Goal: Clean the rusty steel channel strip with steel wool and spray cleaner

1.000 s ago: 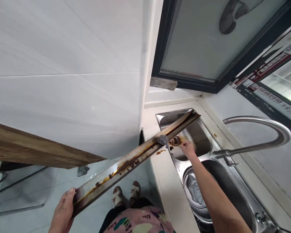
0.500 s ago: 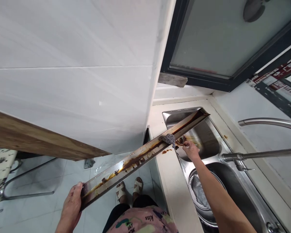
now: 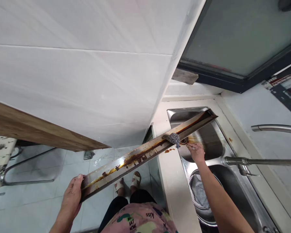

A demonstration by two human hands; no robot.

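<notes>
The room has a big white wall (image 3: 87, 87), a pale tiled floor (image 3: 38, 207) and a window (image 3: 223, 42) with a dark frame. A cream counter (image 3: 177, 184) has a shiny metal sink (image 3: 214, 142) set in it, with two bowls. A bent tap (image 3: 269, 162) stands beside them. In the near bowl there is a round basket (image 3: 192, 189) with a grey cloth (image 3: 200, 191) inside.

A long metal tray (image 3: 147, 154), sticky and brown, lies slanting over the counter edge. Its far end is over the far bowl, and its near end sticks out above the floor. A grey scrubber (image 3: 174, 139) sits in it.

The left hand (image 3: 71, 195) has its fingers closed around the tray's near end. The right hand (image 3: 196, 151) is near the drain (image 3: 184, 140), with its fingers bent and close together. I cannot tell if they hold anything.
</notes>
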